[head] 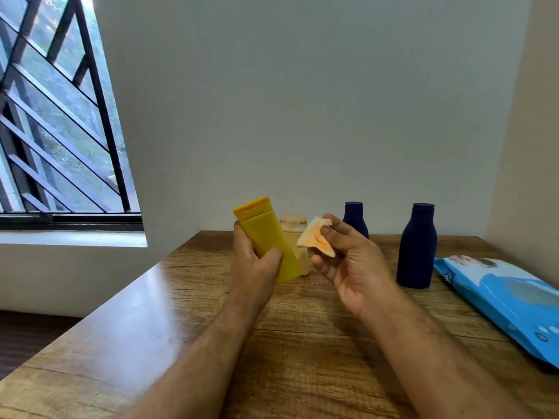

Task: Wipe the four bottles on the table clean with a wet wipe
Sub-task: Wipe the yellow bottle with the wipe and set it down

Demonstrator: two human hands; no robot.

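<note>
My left hand grips a yellow bottle, tilted with its cap up and to the left, lifted above the wooden table. My right hand pinches a folded wet wipe stained orange, held just right of the yellow bottle and apart from it. A beige bottle stands behind the yellow one, partly hidden. Two dark blue bottles stand upright: a smaller one at the back, partly behind my right hand, and a larger one to the right.
A blue wet wipe pack lies flat at the table's right edge. Walls close the table at the back and right. A barred window is at the left, beyond the table's left edge.
</note>
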